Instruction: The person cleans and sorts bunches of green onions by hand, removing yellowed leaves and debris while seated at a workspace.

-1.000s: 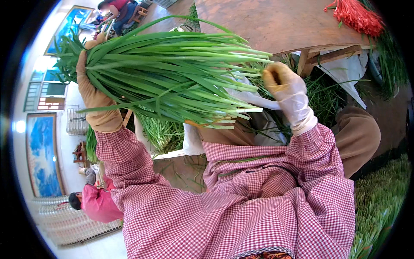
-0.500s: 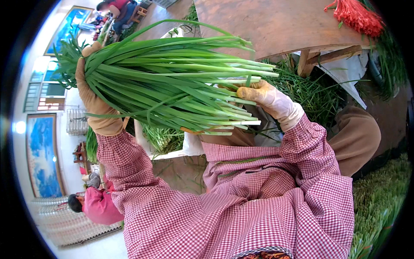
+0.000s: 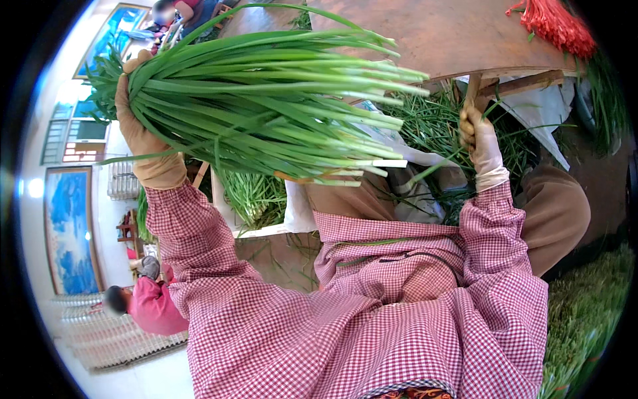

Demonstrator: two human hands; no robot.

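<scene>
My gloved left hand [image 3: 136,120] grips a large bunch of long green leafy stalks [image 3: 259,100] near its leafy end, holding it up across the upper left, with pale cut ends pointing right. My gloved right hand [image 3: 478,130] is closed on a thin green stalk [image 3: 432,171], to the right of the bunch and below the wooden table edge. Loose green leaves [image 3: 438,113] lie heaped beneath and behind that hand, and a white-edged container of greens [image 3: 249,199] sits under the bunch.
A wooden table [image 3: 412,36] spans the top right, bearing a pile of red ties [image 3: 555,26]. More greens [image 3: 588,326] lie at lower right. A person in pink [image 3: 156,309] is at lower left; another person [image 3: 189,10] is at top left.
My right hand has pulled out of the bunch, moving right and upward with a thin stalk in it. My left hand and the bunch have risen slightly.
</scene>
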